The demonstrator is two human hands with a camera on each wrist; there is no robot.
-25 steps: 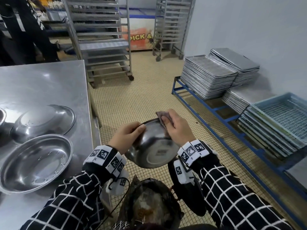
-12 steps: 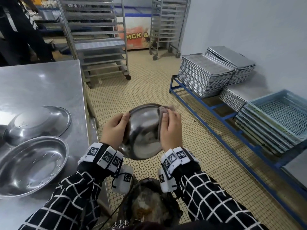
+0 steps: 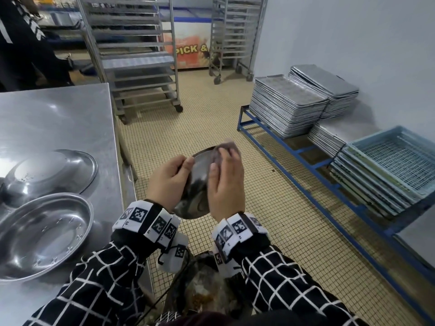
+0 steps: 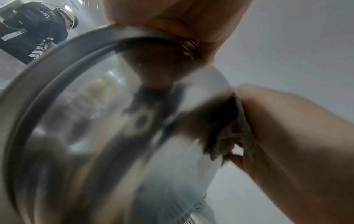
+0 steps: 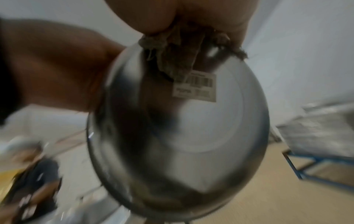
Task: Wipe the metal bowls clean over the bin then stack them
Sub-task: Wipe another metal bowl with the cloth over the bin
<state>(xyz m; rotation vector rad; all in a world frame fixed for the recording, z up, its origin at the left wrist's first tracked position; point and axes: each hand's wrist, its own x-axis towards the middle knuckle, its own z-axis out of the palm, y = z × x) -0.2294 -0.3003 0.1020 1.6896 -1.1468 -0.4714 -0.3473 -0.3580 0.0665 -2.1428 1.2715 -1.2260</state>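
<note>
I hold a small metal bowl (image 3: 197,184) on edge between my hands, above the black-lined bin (image 3: 202,290). My left hand (image 3: 169,182) grips its rim, thumb over the edge (image 4: 172,34). My right hand (image 3: 226,184) presses a brownish cloth (image 3: 227,147) against the bowl's outer side, fingers laid flat over it. The right wrist view shows the bowl's underside (image 5: 191,121) with a barcode sticker and the cloth (image 5: 176,50) bunched at its top. The left wrist view shows the bowl (image 4: 114,121) and the cloth (image 4: 229,136) under my right hand.
Two wide metal bowls lie on the steel table (image 3: 58,114) at left: one upright (image 3: 40,234), one upside down (image 3: 49,172) behind it. Stacked trays (image 3: 287,104) and blue crates (image 3: 395,161) sit on a blue rack at right. Wheeled racks and a person (image 3: 23,43) stand beyond.
The bowl has been turned from lying tilted to standing more on edge and lifted a little. My right hand slid with the cloth from the far rim down over the bowl's side.
</note>
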